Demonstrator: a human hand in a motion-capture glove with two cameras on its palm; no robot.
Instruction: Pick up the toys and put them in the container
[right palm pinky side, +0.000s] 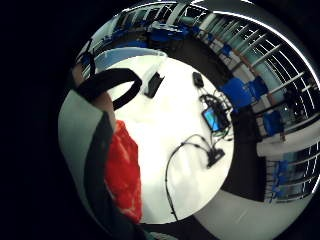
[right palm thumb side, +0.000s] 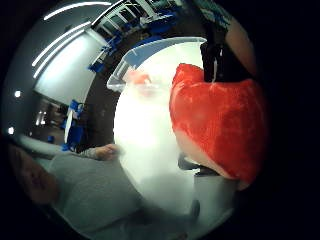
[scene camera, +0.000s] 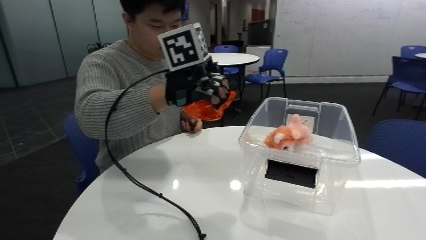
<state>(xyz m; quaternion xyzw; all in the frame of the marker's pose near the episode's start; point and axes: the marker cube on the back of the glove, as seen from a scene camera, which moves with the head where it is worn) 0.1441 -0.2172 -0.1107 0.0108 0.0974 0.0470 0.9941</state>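
My right hand (scene camera: 197, 85) is raised above the table (scene camera: 200, 175), fingers curled round the orange-red toy (scene camera: 208, 109) — carrying step. Next I must bring it across over the open clear container (scene camera: 303, 150) — a pink toy (scene camera: 287, 136) already lies inside — and let go.

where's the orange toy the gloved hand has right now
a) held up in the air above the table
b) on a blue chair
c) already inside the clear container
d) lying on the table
a, the gloved right hand grips the orange toy raised above the white table, short of the clear container, which already holds a pink plush toy.
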